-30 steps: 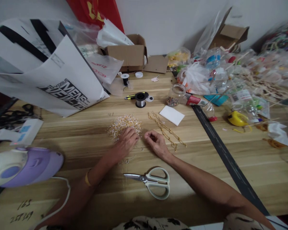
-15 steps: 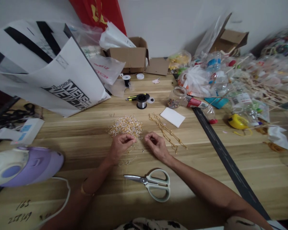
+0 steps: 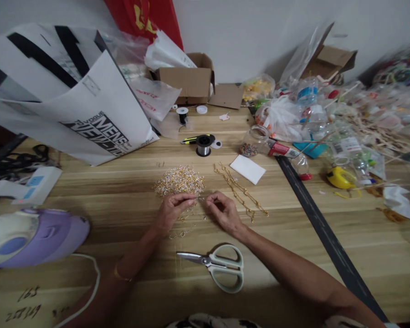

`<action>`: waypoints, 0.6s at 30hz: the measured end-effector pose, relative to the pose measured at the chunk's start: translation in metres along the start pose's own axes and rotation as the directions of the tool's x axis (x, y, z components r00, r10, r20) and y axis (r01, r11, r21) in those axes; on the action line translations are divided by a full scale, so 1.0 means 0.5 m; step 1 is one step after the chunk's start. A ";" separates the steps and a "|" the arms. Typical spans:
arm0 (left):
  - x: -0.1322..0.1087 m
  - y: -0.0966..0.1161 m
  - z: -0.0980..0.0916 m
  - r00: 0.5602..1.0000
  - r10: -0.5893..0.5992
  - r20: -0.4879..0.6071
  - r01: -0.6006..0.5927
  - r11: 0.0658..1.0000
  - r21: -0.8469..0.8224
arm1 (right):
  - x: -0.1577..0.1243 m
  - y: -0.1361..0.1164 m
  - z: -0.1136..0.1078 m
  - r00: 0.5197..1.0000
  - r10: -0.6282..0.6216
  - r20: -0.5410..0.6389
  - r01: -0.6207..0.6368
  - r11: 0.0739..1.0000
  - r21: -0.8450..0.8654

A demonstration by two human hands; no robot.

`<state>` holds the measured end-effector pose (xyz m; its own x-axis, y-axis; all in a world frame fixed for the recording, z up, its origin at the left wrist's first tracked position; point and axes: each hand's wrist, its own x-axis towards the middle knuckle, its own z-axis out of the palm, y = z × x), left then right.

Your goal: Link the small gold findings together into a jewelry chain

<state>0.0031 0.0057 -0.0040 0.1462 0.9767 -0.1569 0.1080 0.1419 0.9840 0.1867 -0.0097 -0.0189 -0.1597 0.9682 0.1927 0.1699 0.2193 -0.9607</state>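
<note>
Left hand: I see this hand (image 3: 174,210) with thumb and forefinger pressed together, aimed to the right; the tips seem to be pinching something tiny.
Small shiny piece: this sliver (image 3: 200,198) sits in the narrow gap between the two hands, its long axis lying roughly sideways, in line with both sets of fingertips. The left hand is nearer and looks to be touching it.
Right hand: the other hand (image 3: 222,212) faces it from just beside, thumb and forefinger curled into a loop with the tips close together. I cannot tell from here whether anything is between them.
Bead pile: the gold and clear heap (image 3: 180,180) lies just beyond the left fingers, so I judge the left hand better placed for it.
Loose bead: a single one (image 3: 204,218) lies on the near side of the gap, between the hands.
Short chain: this one (image 3: 182,234) lies on my side of the left hand, running roughly sideways.
Gold chains: these strands (image 3: 239,193) lie beyond and to the right of the right hand, slanting from far left to near right.
White card: it (image 3: 248,169) lies flat just beside the chains.
Scissors: these (image 3: 213,263) lie nearest me, well apart from the fingers, blades to the left and handles to the right.
Wire spool: it (image 3: 203,148) stands beyond the pile.
</note>
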 end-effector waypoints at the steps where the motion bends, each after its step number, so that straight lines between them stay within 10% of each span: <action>1: 0.000 -0.001 0.000 1.000 -0.005 0.007 0.005 1.000 -0.008 | 0.000 0.000 0.000 1.000 0.001 0.000 -0.001 1.000 0.000; 18: -0.001 -0.004 0.000 0.999 -0.041 0.018 0.042 0.998 -0.056 | -0.003 0.000 0.001 1.000 0.016 0.011 -0.016 1.000 0.011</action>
<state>0.0026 0.0051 -0.0060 0.1595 0.9670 -0.1989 0.0593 0.1917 0.9797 0.1865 -0.0109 -0.0191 -0.1680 0.9701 0.1754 0.1619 0.2027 -0.9658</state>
